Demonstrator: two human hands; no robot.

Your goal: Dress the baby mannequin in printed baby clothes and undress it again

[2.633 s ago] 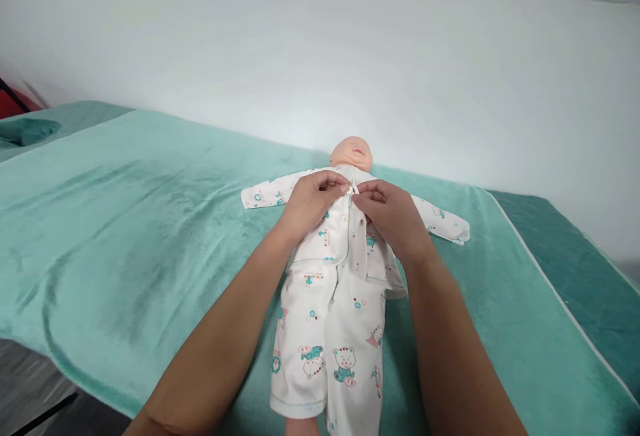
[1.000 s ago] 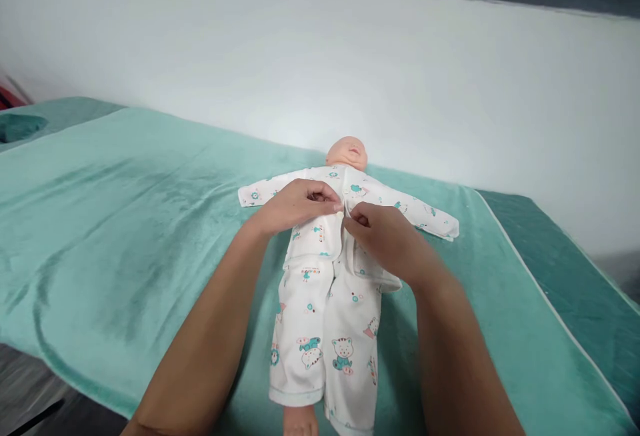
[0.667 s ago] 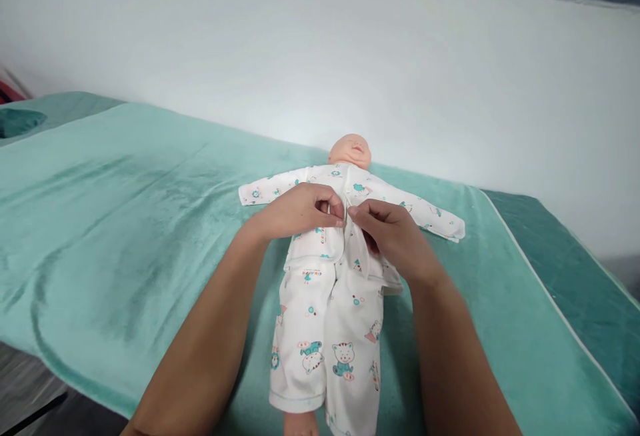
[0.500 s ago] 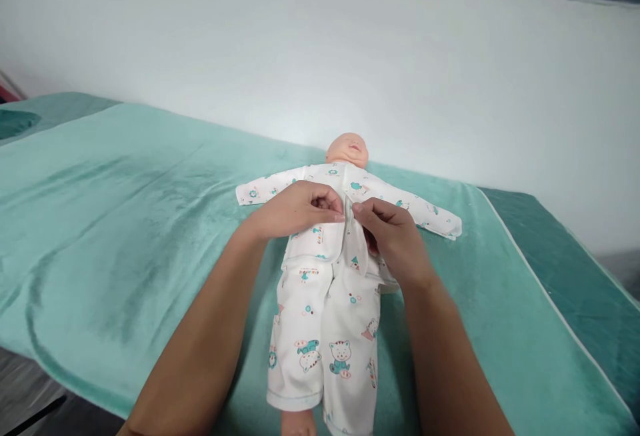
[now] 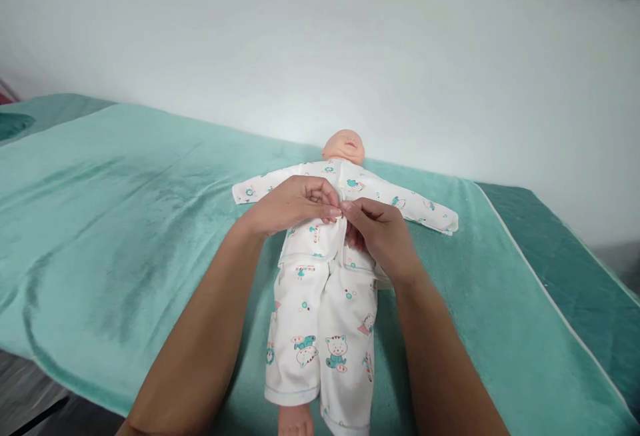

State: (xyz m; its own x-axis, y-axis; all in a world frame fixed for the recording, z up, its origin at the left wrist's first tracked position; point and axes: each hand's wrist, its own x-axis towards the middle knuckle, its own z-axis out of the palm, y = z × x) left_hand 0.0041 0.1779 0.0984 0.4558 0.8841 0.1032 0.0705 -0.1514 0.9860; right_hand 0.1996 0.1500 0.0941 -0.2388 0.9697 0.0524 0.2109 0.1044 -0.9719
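A baby doll (image 5: 344, 145) lies on its back, arms spread, in a white printed shirt (image 5: 313, 243) and matching trousers (image 5: 336, 329). Over its belly, my left hand (image 5: 300, 204) pinches the left front edge of the shirt between thumb and fingers. My right hand (image 5: 377, 228) is closed on the opposite front edge, its thumb and fingertips meeting those of the left hand. The shirt is joined near the neck, while its lower front edges part above the trousers. Any button between my fingertips is hidden. One bare foot (image 5: 296, 421) shows below a trouser leg.
A light green plush blanket (image 5: 125, 223) is spread under the doll, over a darker green cover (image 5: 565, 249) seen at the right. Behind stands a white wall (image 5: 300, 43). Grey floor (image 5: 20, 383) shows at the lower left.
Both hands have come down from the doll's chest to its belly. In the last half second, the right hand has moved left, bringing its shirt edge against the left hand's fingertips.
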